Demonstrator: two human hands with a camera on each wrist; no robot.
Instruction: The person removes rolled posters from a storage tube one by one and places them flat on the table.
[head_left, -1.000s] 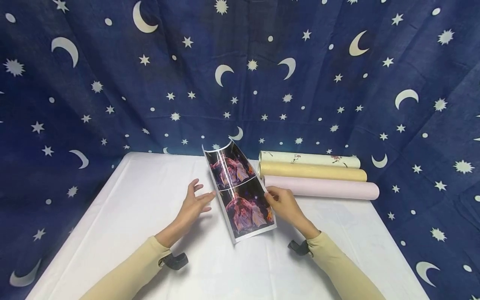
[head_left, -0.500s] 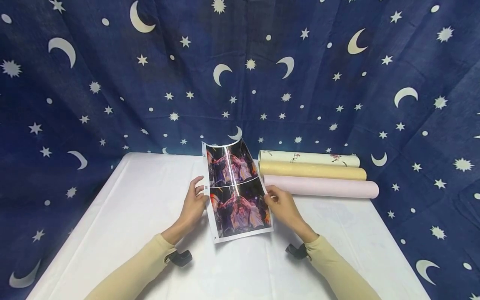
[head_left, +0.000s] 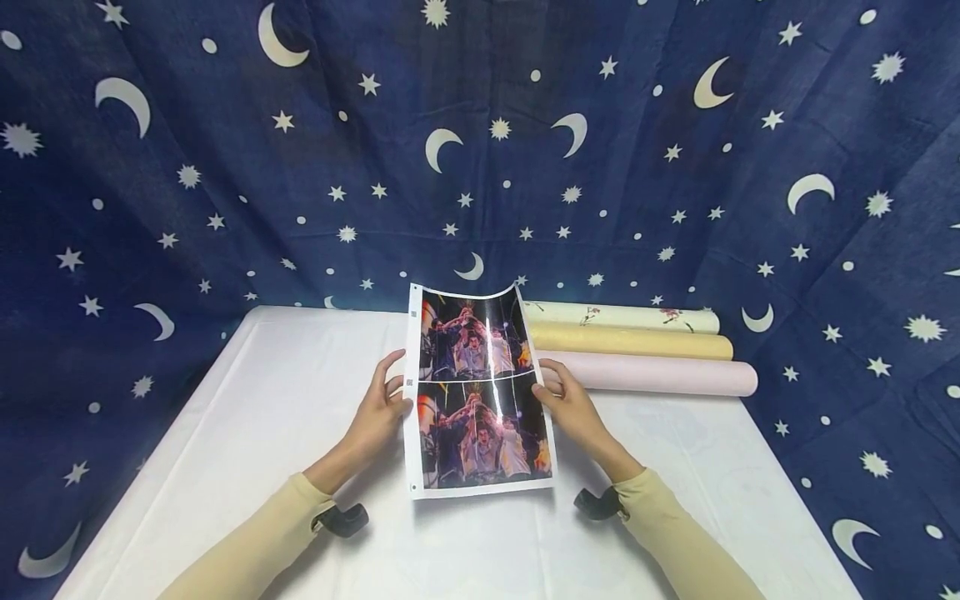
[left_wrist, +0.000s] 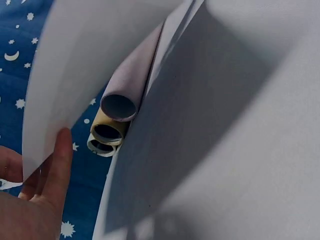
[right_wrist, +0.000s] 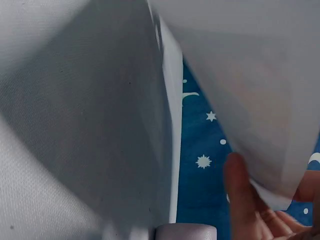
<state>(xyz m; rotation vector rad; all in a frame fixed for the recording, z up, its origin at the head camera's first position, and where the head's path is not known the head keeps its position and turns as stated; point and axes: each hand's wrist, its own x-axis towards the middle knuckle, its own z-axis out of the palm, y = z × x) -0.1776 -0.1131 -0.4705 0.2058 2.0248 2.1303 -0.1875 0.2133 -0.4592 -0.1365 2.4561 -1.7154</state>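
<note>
A glossy printed photo sheet (head_left: 480, 433) with a white border is held up over the table, its top edge bowed. It carries two copies of one picture, one above the other. My left hand (head_left: 378, 417) pinches its left edge between thumb and fingers. On the opposite edge, my right hand (head_left: 573, 408) grips with the thumb on the front. Both wrist views show the plain white back of the sheet (left_wrist: 75, 65), with fingers (left_wrist: 62, 160) behind it on the left. In the right wrist view the right hand (right_wrist: 255, 215) holds a lower corner.
Three rolls lie side by side at the back right: a floral cream roll (head_left: 630, 317), a yellow roll (head_left: 637, 342) and a pink roll (head_left: 660, 372). They lie on a white-covered table (head_left: 300, 358). A blue curtain (head_left: 480, 233) with moons and stars hangs behind.
The left hand has gone from open beside the sheet to pinching its left edge. The sheet has turned from slanted to nearly straight and faces the head camera more squarely.
</note>
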